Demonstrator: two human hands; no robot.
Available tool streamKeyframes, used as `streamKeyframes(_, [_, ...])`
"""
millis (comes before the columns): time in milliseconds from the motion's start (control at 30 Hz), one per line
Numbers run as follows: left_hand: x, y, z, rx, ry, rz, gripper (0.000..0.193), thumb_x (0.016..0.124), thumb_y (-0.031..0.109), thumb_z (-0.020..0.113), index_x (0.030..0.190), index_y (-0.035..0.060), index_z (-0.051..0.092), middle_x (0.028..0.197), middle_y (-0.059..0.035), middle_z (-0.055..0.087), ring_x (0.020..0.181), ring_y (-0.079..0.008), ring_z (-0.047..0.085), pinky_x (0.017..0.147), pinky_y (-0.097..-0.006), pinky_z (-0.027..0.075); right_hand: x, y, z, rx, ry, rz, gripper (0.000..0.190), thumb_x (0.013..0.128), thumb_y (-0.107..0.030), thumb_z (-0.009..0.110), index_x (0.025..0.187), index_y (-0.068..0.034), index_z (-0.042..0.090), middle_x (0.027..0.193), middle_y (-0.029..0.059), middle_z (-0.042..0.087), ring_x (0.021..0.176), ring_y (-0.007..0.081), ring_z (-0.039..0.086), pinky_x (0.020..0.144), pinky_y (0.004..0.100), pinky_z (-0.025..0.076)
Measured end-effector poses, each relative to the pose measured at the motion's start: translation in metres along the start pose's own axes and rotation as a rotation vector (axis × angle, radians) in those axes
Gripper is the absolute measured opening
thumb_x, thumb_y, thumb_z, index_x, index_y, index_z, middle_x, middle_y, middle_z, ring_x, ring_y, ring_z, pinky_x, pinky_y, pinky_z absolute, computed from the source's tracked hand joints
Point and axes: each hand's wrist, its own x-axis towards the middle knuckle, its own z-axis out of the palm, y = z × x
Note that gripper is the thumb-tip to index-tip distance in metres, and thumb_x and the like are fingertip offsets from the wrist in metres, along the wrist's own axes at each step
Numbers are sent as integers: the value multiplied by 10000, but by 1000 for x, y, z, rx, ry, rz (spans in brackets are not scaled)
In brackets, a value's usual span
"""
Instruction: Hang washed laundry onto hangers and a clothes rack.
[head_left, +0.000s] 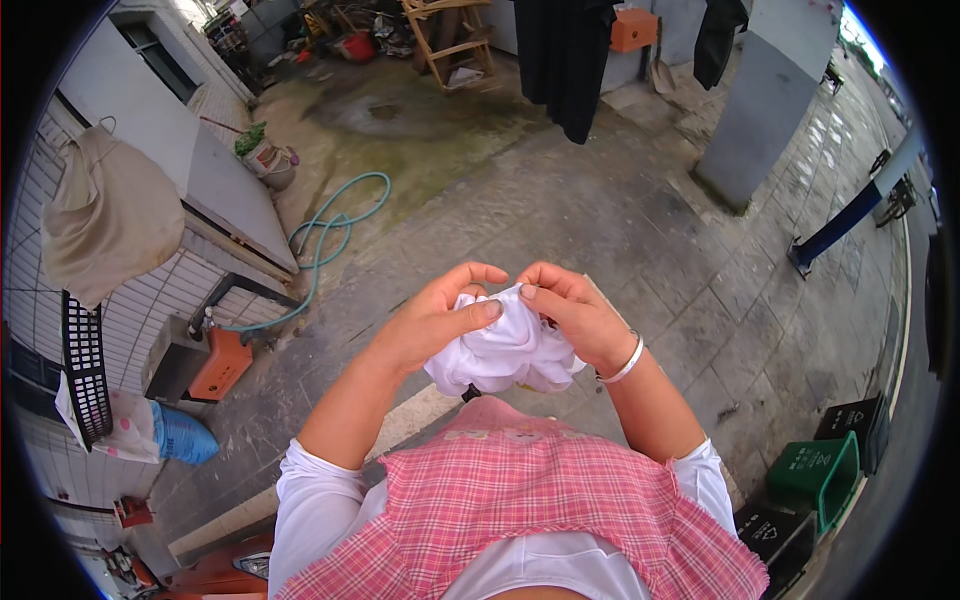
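A bunched white cloth (502, 345) hangs in front of my chest, held up between both hands. My left hand (450, 315) has its thumb pressed on the upper left of the cloth, fingers curled behind it. With thumb and fingertips, my right hand (570, 307) pinches the cloth's top edge; a silvery bangle (628, 364) circles that wrist. The lower folds hang loose, and parts of the fingers behind the fabric are hidden. Below it shows the pink checked apron (532, 472) that I wear.
A green hose (322, 259) loops over the paving at left, near an orange box (220, 364). Dark clothes (566, 67) hang ahead. A grey pillar (765, 105) and a blue post (840, 221) stand at right, a green bin (814, 476) at lower right.
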Motion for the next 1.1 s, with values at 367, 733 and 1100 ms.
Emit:
streamKeyframes(367, [-3,-2,-2,-109,-47,-127,135,791,141,606,869,38,569,785,2,584,687,-54,544,609,-202,442,-5,1,-7,58,-127,86,169,833,-139,579,951,-23,549,856,10,595,773,56,536,685,198,423])
streamKeyframes(733, [-14,-10,-4,-47,-62,-68,203,751,146,617,898,15,569,800,-21,591,694,-66,550,621,-207,441,-9,8,-3,59,-161,122,155,793,-104,580,911,-8,551,809,10,586,711,56,530,645,194,419])
streamKeyframes(1100, [-13,-11,2,96,0,-17,135,769,109,573,875,27,569,764,5,564,677,-41,511,583,-197,408,-11,8,7,-78,-101,74,146,785,-113,575,880,-2,567,778,3,587,686,49,516,609,197,411])
